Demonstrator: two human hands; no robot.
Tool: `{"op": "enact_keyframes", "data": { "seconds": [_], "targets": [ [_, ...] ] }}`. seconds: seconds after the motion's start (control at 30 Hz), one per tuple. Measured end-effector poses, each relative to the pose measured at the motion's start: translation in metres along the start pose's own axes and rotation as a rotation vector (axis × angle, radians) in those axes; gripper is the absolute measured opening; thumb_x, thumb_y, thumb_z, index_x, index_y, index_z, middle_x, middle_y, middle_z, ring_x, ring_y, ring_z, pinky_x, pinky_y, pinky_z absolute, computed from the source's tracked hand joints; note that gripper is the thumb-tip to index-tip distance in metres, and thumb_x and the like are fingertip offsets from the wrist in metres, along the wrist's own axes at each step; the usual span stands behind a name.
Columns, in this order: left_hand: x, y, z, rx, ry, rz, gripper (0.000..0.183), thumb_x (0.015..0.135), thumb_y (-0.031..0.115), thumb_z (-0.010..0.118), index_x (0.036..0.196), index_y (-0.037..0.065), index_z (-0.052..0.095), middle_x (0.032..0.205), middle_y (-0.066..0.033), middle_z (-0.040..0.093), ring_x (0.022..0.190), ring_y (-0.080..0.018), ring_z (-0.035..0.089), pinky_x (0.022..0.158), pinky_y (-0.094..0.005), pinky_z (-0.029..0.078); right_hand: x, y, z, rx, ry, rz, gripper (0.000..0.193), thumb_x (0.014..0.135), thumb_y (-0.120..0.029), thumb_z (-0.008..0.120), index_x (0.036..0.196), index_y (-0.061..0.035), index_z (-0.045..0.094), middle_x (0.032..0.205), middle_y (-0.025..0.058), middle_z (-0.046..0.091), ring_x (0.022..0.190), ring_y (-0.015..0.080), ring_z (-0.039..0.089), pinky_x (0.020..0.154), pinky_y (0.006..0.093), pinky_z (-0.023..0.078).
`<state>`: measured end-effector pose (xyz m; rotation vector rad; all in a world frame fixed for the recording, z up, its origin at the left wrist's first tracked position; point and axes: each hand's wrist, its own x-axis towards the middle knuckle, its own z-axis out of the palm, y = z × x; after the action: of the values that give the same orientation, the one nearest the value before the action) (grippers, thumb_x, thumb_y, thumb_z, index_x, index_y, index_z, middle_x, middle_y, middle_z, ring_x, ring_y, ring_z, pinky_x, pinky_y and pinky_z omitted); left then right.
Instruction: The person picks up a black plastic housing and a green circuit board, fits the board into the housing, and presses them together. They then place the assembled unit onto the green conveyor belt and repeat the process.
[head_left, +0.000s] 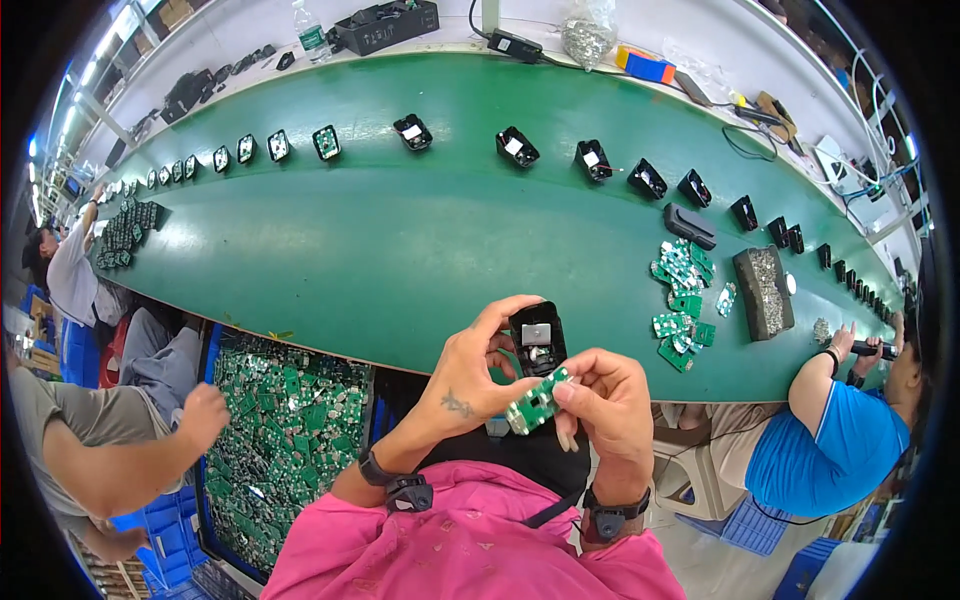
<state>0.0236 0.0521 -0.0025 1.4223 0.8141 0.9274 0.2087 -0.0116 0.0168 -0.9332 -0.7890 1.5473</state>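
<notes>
"Left hand?"
"Reaching up from seven o'clock, half-curled around a black, open-topped plastic case."
"Right hand?"
"Up from five o'clock, nearly closed, pinching a green rectangular circuit board at the case's six o'clock."

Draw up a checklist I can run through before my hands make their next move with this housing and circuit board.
1. Left hand has hold of the black housing: ok.
2. Housing's open side is visible: ok; a silver-gray block shows inside.
3. Right hand has hold of the green circuit board: ok, pinched near its upper end.
4. Circuit board and housing not touching: cannot tell; they meet in view at the housing's lower edge.
5. Small connections inside the housing intact: cannot tell; too small to make out.
6. Spare circuit boards on the tabletop: ok, piled to the right.
</notes>
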Motion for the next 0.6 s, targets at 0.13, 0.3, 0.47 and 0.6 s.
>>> {"op": "enact_keyframes", "data": {
  "seconds": [0.13,0.3,0.47,0.6],
  "targets": [
    [0.001,-0.001,0.002,0.041,0.01,-0.009,0.074,0.075,0.006,0.081,0.141,0.008,0.05,0.108,-0.0107,0.064,0.087,-0.0142,0.062,0.07,-0.0273,0.052,-0.008,0.003,0.012,-0.134,0.043,-0.03,0.014,0.089,0.001,0.071,0.099,0.0067,0.063,0.079,0.0096,0.068,0.061,0.0117,0.066,0.053,0.023,0.053],
    [0.002,-0.004,0.005,0.107,0.014,0.039,0.075,0.073,0.004,0.081,0.141,0.008,0.05,0.108,-0.0116,0.064,0.087,-0.0156,0.063,0.069,-0.0279,0.053,-0.005,0.004,0.017,-0.173,0.192,-0.322,0.013,0.089,0.002,0.069,0.099,0.0061,0.062,0.08,0.0093,0.068,0.061,0.0129,0.066,0.053,0.0236,0.054],
    [-0.001,0.002,0.006,0.152,-0.02,0.005,0.072,0.074,0.003,0.078,0.14,0.008,0.05,0.106,-0.0121,0.065,0.085,-0.0152,0.064,0.069,-0.0287,0.054,0.001,0.009,0.012,-0.153,0.212,-0.322,0.015,0.092,-0.001,0.069,0.103,0.0072,0.062,0.083,0.0088,0.068,0.065,0.0113,0.066,0.057,0.023,0.055],
    [-0.002,0.006,0.005,0.187,-0.04,0.08,0.072,0.075,0.001,0.076,0.142,0.008,0.049,0.112,-0.012,0.061,0.087,-0.0137,0.064,0.068,-0.0267,0.054,0.004,0.013,0.011,-0.231,0.285,-0.315,0.015,0.092,-0.002,0.07,0.102,0.0058,0.062,0.081,0.0068,0.067,0.062,0.009,0.064,0.053,0.0212,0.051]
  ]
}}
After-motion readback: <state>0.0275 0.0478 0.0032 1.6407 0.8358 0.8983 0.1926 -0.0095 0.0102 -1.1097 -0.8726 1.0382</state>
